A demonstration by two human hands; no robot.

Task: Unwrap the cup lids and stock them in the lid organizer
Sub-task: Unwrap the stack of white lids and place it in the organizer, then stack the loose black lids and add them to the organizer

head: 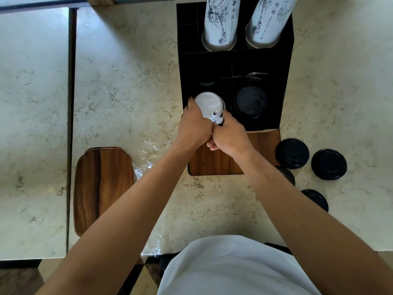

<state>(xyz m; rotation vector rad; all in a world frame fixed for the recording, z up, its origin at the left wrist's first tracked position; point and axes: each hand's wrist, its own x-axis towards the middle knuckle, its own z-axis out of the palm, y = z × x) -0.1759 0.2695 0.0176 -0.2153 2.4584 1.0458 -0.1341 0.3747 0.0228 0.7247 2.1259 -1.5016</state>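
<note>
A stack of white cup lids point(207, 103) stands in the front left slot of the black lid organizer point(282, 86). My left hand point(194, 124) grips the stack's left side. My right hand point(230, 134) holds it at the front right, fingers curled at the stack's edge. Black lids point(251, 102) fill the front right slot. Several loose black lids point(292, 153) point(329, 163) lie on the counter to the right, some partly hidden by my right forearm. Clear plastic wrap point(148, 156) lies crumpled on the counter left of my arms.
Two tall stacks of printed paper cups point(221, 22) point(270, 20) stand in the organizer's back slots. A wooden tray point(102, 186) lies at the left, a wooden board point(214, 162) under the organizer's front. A counter seam point(71, 124) runs down the left. More wrap point(152, 249) hangs at the front edge.
</note>
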